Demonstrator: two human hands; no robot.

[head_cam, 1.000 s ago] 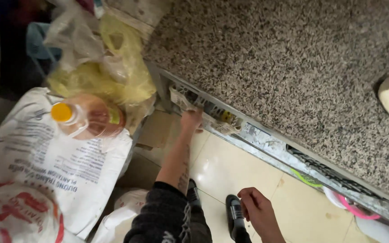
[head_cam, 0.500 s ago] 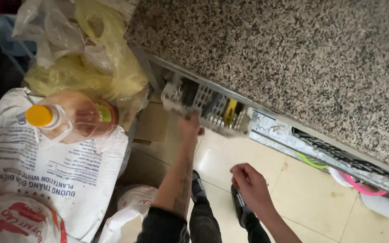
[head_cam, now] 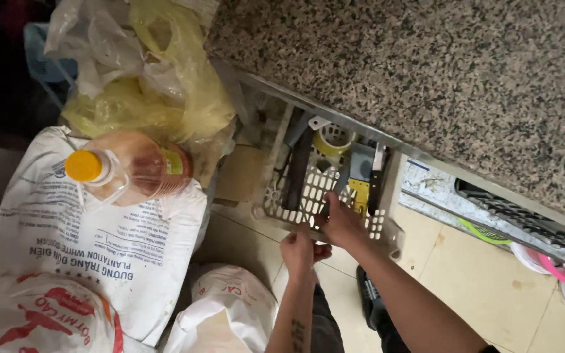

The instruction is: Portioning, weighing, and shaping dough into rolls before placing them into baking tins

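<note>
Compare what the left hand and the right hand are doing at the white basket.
The left hand grips the front rim of the white basket from outside, while the right hand reaches over that rim into the basket. The left hand sits lower and nearer the floor; the right hand is higher, among the tools, fingers near a knife. The left forearm is bare with a tattoo; the right arm enters from the lower right. Both touch the same basket under the granite counter.

Basket [head_cam: 276, 196]: white, perforated grid. Countertop [head_cam: 439, 72]: speckled grey granite. Bottle cap [head_cam: 83, 166]: yellow. Sack [head_cam: 99, 255]: white, printed.
</note>
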